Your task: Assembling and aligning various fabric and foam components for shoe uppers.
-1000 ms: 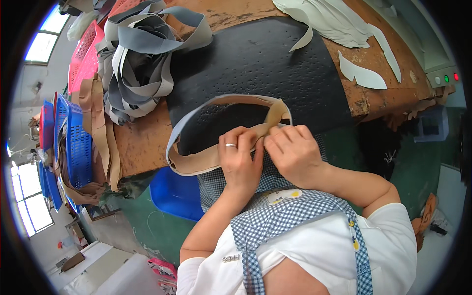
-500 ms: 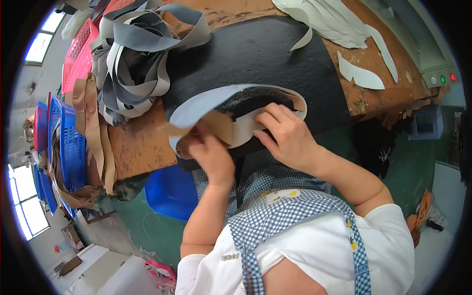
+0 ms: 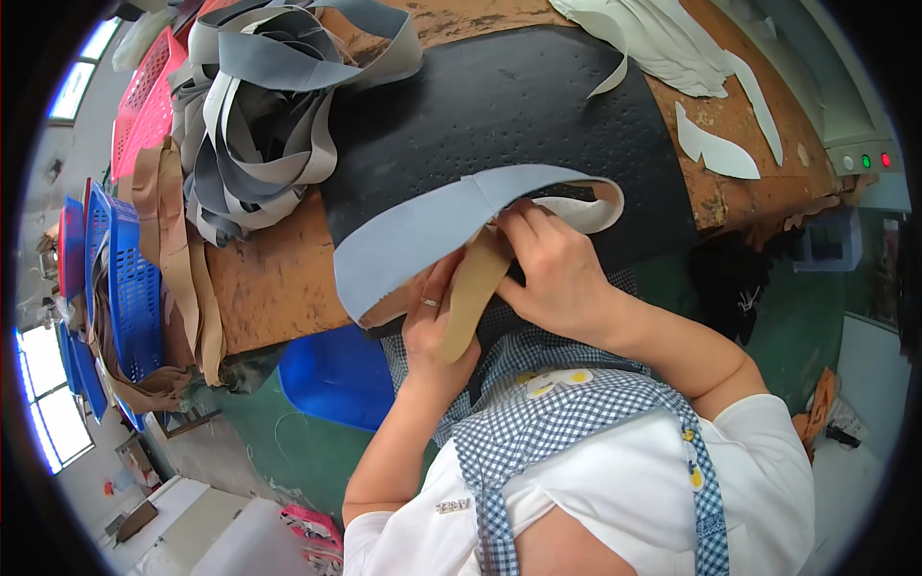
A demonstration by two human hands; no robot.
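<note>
I wear a white short-sleeved T-shirt (image 3: pixel 768 470) under a blue-and-white gingham apron (image 3: pixel 523 427) — yellow-and-white patch (image 3: pixel 559 385) on the bib, checked shoulder straps (image 3: pixel 709 523) — and a silvery ring (image 3: pixel 429 302) on my left hand (image 3: pixel 427 334).

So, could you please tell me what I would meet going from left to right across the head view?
Large blue basket, brown strips, bundle of grey strips, left hand, right hand, notched white piece, green light, red light.

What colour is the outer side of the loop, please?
The loop is pale blue-grey outside, best seen in the head view.
</note>
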